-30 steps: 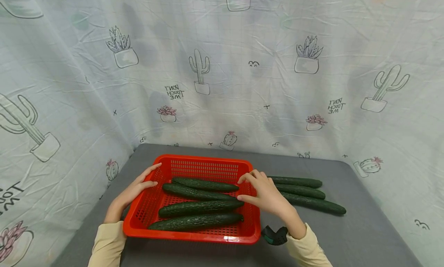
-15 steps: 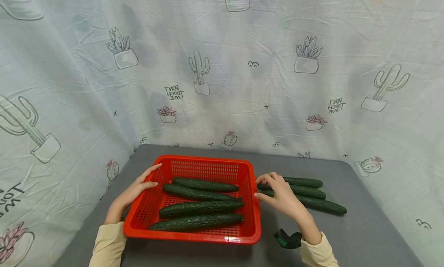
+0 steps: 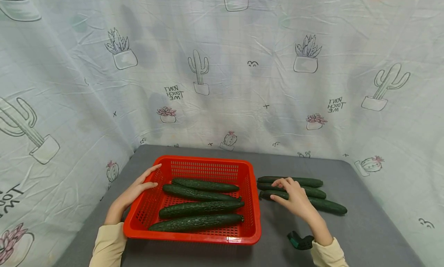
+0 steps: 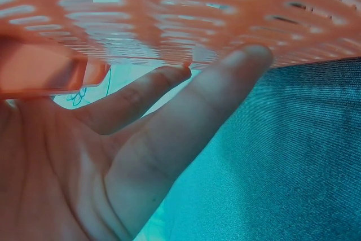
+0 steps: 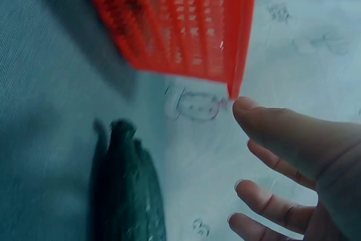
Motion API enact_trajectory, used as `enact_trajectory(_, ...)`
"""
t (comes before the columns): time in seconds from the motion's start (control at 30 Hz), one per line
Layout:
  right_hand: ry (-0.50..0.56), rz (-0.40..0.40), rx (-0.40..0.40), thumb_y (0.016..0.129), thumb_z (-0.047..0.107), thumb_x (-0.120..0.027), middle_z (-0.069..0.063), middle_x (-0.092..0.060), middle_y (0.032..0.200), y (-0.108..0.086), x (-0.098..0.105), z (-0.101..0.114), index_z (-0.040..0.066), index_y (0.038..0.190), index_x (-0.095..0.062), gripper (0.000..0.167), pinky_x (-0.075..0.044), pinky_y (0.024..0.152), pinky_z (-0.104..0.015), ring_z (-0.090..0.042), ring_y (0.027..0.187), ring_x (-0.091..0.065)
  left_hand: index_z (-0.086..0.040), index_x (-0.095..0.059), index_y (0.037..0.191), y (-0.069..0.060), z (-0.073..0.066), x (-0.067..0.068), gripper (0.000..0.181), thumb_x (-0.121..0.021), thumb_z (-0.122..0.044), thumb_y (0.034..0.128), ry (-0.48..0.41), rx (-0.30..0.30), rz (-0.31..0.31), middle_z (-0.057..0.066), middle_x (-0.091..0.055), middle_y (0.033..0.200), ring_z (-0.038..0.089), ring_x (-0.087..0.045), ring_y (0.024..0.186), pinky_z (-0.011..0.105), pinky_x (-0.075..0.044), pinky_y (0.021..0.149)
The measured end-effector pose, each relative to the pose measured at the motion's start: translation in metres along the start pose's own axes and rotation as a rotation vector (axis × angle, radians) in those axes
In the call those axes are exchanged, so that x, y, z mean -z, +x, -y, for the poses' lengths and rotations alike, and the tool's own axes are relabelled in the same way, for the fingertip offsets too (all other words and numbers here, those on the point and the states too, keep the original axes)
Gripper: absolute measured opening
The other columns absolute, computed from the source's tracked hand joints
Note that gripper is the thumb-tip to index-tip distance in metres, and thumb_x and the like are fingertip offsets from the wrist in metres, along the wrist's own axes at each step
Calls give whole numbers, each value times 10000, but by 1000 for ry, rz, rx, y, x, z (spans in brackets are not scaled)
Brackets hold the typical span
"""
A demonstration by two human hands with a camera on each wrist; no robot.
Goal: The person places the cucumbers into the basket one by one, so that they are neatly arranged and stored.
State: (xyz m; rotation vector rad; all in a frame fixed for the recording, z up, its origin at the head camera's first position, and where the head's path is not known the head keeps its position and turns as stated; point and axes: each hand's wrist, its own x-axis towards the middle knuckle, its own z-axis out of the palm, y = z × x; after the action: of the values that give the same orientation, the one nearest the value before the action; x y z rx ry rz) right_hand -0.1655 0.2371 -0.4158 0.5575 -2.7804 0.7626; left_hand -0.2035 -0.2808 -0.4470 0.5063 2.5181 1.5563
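A red plastic basket [image 3: 256, 220] holds several dark green cucumbers [image 3: 201, 208] lying side by side. My left hand [image 3: 133, 190] rests against the basket's left side with fairly straight fingers; in the left wrist view, the left hand [image 4: 130, 150] touches the perforated wall [image 4: 225, 15]. Over three cucumbers [image 3: 327, 206] lying right of the basket is my right hand [image 3: 296, 199], fingers spread and loosely bent, holding nothing. The right wrist view shows the right hand [image 5: 304, 167] apart from a cucumber [image 5: 132, 190], whose end points toward the basket [image 5: 186, 32].
A small black and green object [image 3: 300, 240] lies on the grey table [image 3: 367, 236] near my right forearm. A pale curtain [image 3: 222, 78] printed with cactus drawings stands behind the table and at both sides.
My right hand has moved from above the basket's right side to the right, over the three cucumbers. The black and green object has shifted right with the forearm. My left hand stays put.
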Motion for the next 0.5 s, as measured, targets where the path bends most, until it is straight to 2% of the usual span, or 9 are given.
enact_trajectory(0.27,15,30,-54,821,300,-698,-102,-545,1022,-5,3,-21,168,1062,-590,295,-368,722,-434,-295,919,-497,-190,-170,1494,0,0,-1,590,-441,-168,971,-10,9,3,132,-25,1548,409,-75,1373,655,-243,953)
enact_trajectory(0.5,-15,38,-109,826,296,-694,-130,-547,1043,-6,9,-37,107,1120,-580,367,-357,705,-469,-311,933,-488,-184,-173,1493,-1,-1,0,591,-444,-160,969,-19,10,-2,129,-28,1549,405,-69,1374,652,-242,956)
